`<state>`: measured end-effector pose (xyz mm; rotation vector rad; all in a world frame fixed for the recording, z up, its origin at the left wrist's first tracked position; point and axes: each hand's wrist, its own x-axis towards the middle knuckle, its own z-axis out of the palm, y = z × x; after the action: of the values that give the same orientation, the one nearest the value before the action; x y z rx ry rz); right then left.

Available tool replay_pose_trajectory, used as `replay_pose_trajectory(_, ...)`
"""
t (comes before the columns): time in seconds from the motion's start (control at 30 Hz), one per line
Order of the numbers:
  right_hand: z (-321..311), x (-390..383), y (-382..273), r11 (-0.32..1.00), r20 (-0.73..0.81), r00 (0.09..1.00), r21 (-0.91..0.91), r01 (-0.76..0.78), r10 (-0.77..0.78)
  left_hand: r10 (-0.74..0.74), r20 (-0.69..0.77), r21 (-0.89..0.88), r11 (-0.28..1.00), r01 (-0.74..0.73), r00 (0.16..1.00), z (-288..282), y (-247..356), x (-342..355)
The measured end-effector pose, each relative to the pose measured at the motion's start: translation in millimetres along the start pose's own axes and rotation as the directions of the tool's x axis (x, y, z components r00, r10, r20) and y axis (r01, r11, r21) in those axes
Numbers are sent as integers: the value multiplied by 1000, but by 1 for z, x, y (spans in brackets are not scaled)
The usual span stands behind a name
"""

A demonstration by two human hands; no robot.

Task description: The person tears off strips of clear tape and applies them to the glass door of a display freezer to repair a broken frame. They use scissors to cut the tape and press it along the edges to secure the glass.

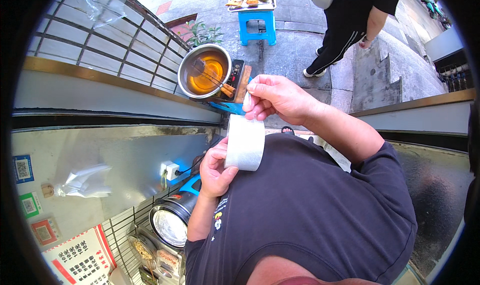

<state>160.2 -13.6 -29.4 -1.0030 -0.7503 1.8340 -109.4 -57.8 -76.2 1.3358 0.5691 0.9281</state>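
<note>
My left hand is wrapped round the side of a wide roll of whitish, see-through tape, held in front of my chest. Above the roll, my right hand is closed in a pinch on a thin, clear piece of the tape, its fingertips near the roll's upper edge. Just beyond my hands stands a metal pot of orange-brown oil. It sits on a black cooker, and a wire strainer with a wooden handle rests across it.
A blue stool carries a tray of browned food. A person in black walks on the pavement. At left are a plugged-in socket, hanging plastic bags, a round-fronted lamp and a printed sign.
</note>
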Motion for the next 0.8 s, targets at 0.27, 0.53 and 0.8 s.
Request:
replay_pose_trajectory(0.27, 10, 0, 7, 998, -72, 997, 57, 34, -30, 25, -6, 87, 996, -25, 1000, -1, 3, -4)
replay_pose_trajectory(0.53, 12, 20, -4, 987, -20, 990, 84, 140, -139, -85, -9, -104, 991, 84, 996, 15, 6, 0)
replay_pose_trajectory(0.8, 18, 8, 1, 991, 75, 997, 137, 0, -11, -136, 250, 368, 929, 36, 959, 8, 25, 9)
